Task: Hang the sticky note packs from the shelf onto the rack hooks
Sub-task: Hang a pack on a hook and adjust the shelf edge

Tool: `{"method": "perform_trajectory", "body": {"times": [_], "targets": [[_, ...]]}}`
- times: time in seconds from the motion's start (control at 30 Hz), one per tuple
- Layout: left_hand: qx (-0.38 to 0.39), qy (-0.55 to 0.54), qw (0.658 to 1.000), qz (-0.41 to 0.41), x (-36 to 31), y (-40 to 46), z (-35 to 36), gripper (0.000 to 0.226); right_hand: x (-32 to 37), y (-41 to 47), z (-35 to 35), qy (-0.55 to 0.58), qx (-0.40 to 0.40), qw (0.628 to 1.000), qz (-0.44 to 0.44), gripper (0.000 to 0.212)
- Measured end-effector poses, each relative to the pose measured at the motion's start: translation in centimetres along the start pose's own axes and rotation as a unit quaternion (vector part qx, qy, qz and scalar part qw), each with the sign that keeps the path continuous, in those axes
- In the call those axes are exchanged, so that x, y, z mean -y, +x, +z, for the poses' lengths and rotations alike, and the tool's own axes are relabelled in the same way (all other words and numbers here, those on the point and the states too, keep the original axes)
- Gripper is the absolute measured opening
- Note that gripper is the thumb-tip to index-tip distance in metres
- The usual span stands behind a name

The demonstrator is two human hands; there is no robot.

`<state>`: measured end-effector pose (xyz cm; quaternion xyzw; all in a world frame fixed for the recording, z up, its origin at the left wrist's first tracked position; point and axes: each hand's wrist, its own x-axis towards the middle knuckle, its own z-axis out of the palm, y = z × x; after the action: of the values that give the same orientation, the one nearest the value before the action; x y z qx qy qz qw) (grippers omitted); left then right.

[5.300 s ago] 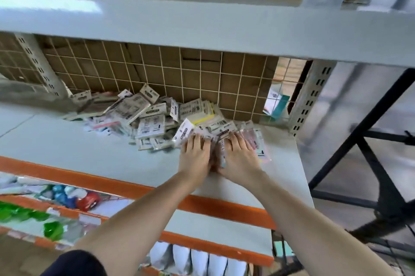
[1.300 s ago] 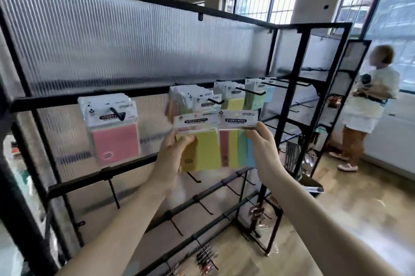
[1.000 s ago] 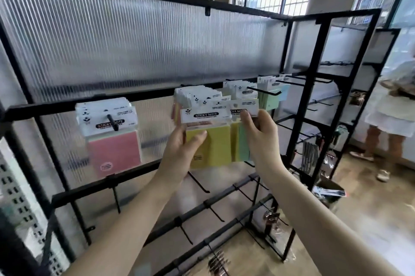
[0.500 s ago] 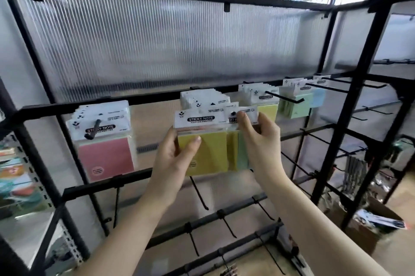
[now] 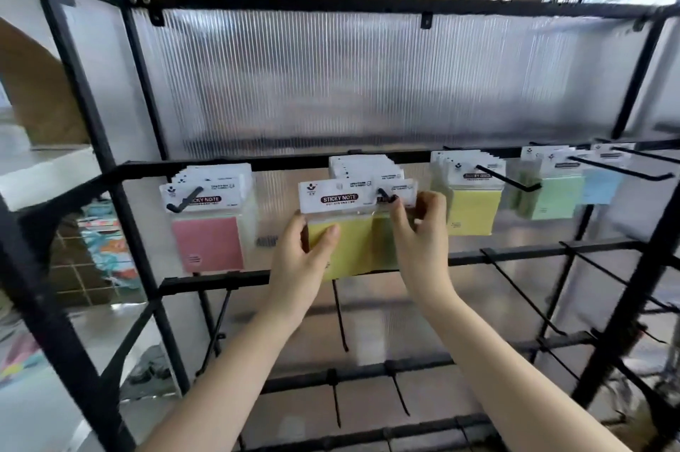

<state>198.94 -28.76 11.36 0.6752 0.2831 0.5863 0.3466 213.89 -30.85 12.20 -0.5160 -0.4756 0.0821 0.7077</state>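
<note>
Holding a yellow sticky note pack (image 5: 340, 231) up at the rack's (image 5: 368, 164) upper rail, I have my left hand (image 5: 298, 260) gripping its lower left corner, thumb curled over the front face. My right hand (image 5: 419, 234) pinches the white header card at its right end, fingertips right at the tip of a black hook (image 5: 386, 194) — whether the hook has passed through the card's hole I cannot tell. More packs hang bunched on that same hook behind it. Along the rail toward the left edge hangs a pink pack stack (image 5: 209, 220); toward the right edge come a yellow stack (image 5: 471, 201), a green stack (image 5: 552, 194) and a blue stack (image 5: 601, 183), each on its own hook. Lower rails carry bare hooks — one (image 5: 340, 315) hangs just below the held pack.
</note>
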Motion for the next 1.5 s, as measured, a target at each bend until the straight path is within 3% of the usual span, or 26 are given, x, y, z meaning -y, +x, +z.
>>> {"method": "perform_trajectory", "body": {"times": [0.3,0.43,0.6,0.77,0.9,1.03,1.23,1.5], "targets": [[-0.052,-0.002,0.997,-0.049,0.0,-2.3,1.0,0.016,-1.3,0.1,-1.8,0.006,0.069,0.997,0.014,0.008],[-0.079,-0.049,0.995,-0.036,-0.9,-4.2,2.0,0.013,-1.3,-0.5,-4.1,0.019,0.074,0.997,-0.003,0.017],[-0.048,-0.097,0.993,-0.048,-2.2,-6.2,5.2,0.009,-0.5,-1.8,-7.7,0.085,0.091,0.992,-0.018,0.017],[0.005,-0.099,0.994,-0.045,-3.5,-7.0,10.2,0.027,1.1,-2.1,-11.3,0.114,0.164,0.980,-0.019,0.023],[0.038,-0.088,0.995,-0.041,-4.5,-6.8,13.6,0.028,1.1,-1.0,-13.6,0.071,0.104,0.991,-0.034,0.016],[0.065,-0.083,0.993,-0.059,-5.8,-5.1,16.0,0.019,0.9,0.9,-15.3,0.045,0.037,0.996,-0.068,0.031],[0.035,-0.038,0.998,-0.043,-6.9,-0.7,18.5,0.059,0.0,4.0,-16.3,0.030,0.003,0.997,-0.078,0.039],[0.003,-0.061,0.997,-0.057,-5.5,1.6,20.3,0.036,-1.8,6.6,-16.6,0.040,0.026,0.997,-0.061,0.031]]}}
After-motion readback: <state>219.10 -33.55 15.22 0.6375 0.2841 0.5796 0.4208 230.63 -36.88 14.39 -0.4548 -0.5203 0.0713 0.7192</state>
